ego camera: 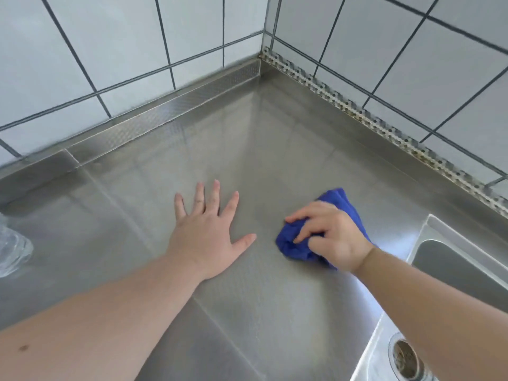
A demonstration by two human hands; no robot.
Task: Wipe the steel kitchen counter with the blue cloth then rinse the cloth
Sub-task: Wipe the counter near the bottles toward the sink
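Item one, the steel desk (275, 160): I see a brushed metal surface filling most of the view, running into a corner under a raised steel lip. Item two, the tiled wall (110, 50): pale square tiles with dark grout on both sides of that corner. Item three, the sink (450, 259): a steel basin set into the desk at the right edge, with a round drain (406, 358) showing low in the view. Item four, my left hand (206, 232): released, palm flat on the desk, fingers spread. Item five, my right hand (330, 237): clenched over the blue cloth (294, 243), pressing it onto the desk between the left hand and the sink. Item six, a clear glass object (11, 248) at the far left edge, partly cut off.
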